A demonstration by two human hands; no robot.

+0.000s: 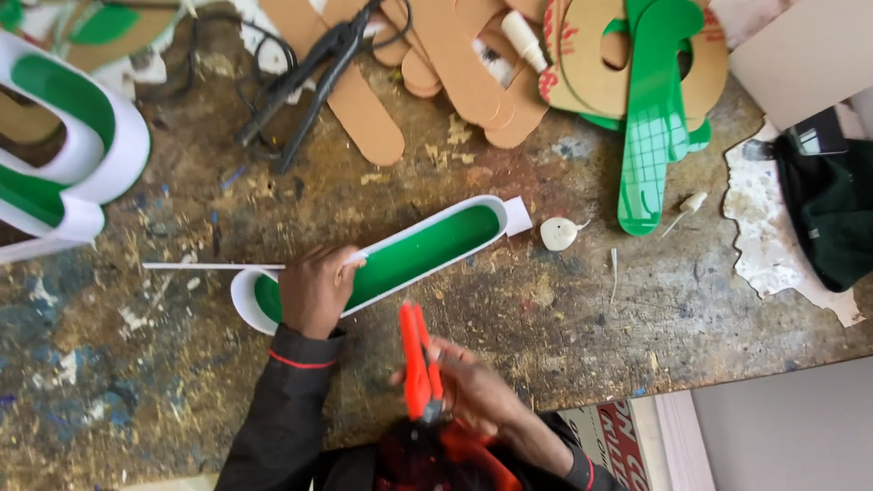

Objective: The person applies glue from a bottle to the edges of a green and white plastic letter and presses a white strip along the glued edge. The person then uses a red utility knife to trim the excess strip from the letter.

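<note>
A long green acrylic piece with a white raised rim [427, 245] lies diagonally on the worn wooden workbench [582, 309]. My left hand [315, 289] presses down on its lower left part, fingers over the white edge strip. A thin white strip [209, 266] sticks out to the left from under that hand. My right hand [473, 386] holds a tool with orange handles [416, 355], handles pointing up toward the piece, near the bench's front edge.
Brown-papered cut shapes [436, 64] and a green flat piece [650, 136] lie at the back. Black pliers-like tool with cables [309, 73] at back centre. Larger white-and-green letters [73, 155] at left. A small white glue bottle [557, 234] and a dark bag [832, 218] at right.
</note>
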